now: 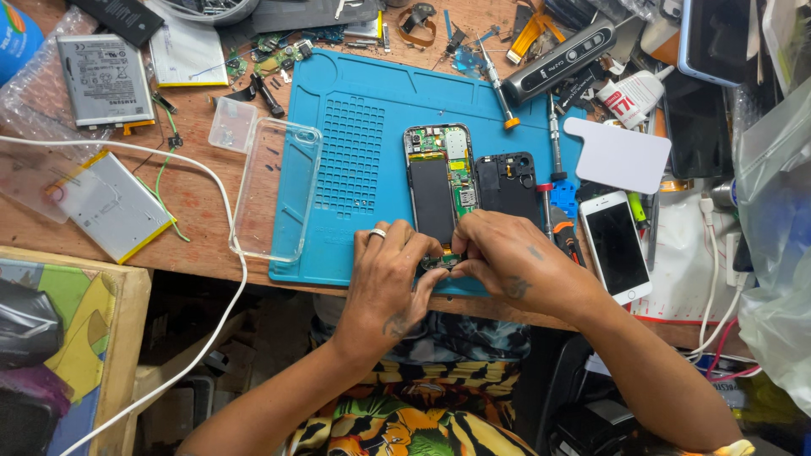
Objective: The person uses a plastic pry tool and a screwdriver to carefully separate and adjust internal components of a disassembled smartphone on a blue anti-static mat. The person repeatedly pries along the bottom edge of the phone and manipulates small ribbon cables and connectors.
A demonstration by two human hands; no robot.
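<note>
while both hands [448, 262] pinch opened phone [439, 190]

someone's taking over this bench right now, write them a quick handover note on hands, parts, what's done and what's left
Left hand: fingertips pinch the small board piece at the bottom end of the opened phone.
Right hand: fingertips on the same piece from the other side.
Phone lies back-off on the blue mat, battery and green boards exposed. A black inner cover lies just right of it; a clear case lies across the mat's left edge; a screwdriver rests at the mat's top.
Done: back and inner cover are off.
Left: the bottom piece is still in hand; phone still open.
</note>
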